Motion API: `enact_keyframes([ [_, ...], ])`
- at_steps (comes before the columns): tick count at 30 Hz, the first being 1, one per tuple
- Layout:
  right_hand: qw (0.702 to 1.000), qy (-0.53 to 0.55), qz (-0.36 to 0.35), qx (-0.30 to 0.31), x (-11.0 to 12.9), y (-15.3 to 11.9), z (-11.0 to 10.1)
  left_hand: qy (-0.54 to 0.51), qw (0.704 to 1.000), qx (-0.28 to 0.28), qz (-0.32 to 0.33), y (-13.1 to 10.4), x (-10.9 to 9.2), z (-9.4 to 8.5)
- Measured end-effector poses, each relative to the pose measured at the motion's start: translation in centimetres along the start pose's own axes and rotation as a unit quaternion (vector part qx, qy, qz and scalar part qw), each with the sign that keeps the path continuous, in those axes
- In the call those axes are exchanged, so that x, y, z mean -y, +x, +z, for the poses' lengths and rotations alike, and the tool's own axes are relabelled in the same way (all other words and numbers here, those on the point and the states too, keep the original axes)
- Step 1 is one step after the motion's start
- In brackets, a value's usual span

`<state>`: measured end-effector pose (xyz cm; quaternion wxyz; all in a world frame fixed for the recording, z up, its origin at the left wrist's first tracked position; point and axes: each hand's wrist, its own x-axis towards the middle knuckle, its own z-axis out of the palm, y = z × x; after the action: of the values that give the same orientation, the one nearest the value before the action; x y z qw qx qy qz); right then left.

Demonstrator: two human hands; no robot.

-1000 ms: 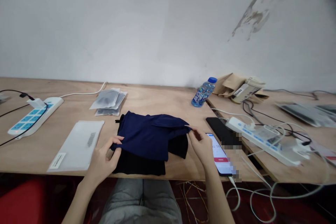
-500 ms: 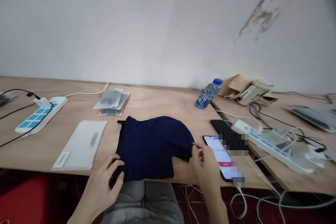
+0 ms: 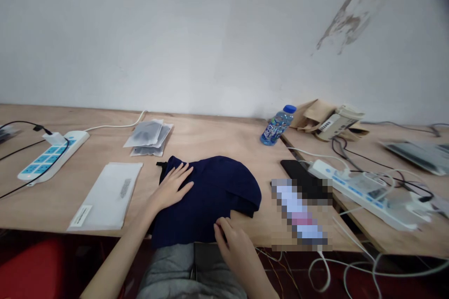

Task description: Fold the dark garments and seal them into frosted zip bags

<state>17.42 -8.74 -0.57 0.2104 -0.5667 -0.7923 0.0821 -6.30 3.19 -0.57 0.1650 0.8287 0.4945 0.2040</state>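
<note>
A navy blue fabric piece (image 3: 210, 191) lies flat at the table's front edge, with a rounded part on the right and a small black tab at its upper left. My left hand (image 3: 171, 188) rests on its upper left part, fingers spread and palm down. At its lower right edge, my right hand (image 3: 229, 240) has curled fingers with the fingertips at the cloth. Whether those fingers pinch the fabric is hard to make out.
Left of the cloth lie a white plastic pouch (image 3: 108, 196), stacked packets (image 3: 149, 136) and a power strip (image 3: 52, 156). To the right are a phone (image 3: 298, 215), a black object (image 3: 303, 177), a bottle (image 3: 278, 126), paper bags (image 3: 315, 114) and another power strip (image 3: 361, 194) with cables.
My left hand has moved up from the lower left edge onto the cloth. My right hand has moved left, from the rounded end to the lower right edge.
</note>
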Motion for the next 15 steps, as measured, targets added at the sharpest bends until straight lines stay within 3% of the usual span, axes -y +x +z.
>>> enact_keyframes([
  [2,1.000,-0.006,0.007,0.005,0.0,0.3,0.1,-0.020,0.998,-0.032,-0.046,0.5,0.6,0.8],
  [4,1.000,-0.007,0.012,0.003,0.0,0.7,0.2,-0.107,0.982,-0.110,-0.106,0.9,0.8,1.5],
  [5,1.000,-0.009,0.015,0.000,0.1,0.9,0.3,-0.182,0.960,-0.161,-0.141,1.1,0.9,1.6],
  [8,1.000,-0.013,0.028,-0.002,0.2,1.2,0.5,-0.389,0.848,-0.273,-0.236,2.5,1.4,1.0],
  [9,0.999,-0.012,0.032,-0.003,0.2,1.2,0.5,-0.425,0.818,-0.288,-0.260,3.1,1.9,0.4],
  [15,0.999,0.008,0.035,-0.019,0.1,1.0,0.8,-0.524,0.711,-0.298,-0.363,6.3,6.4,-4.0],
])
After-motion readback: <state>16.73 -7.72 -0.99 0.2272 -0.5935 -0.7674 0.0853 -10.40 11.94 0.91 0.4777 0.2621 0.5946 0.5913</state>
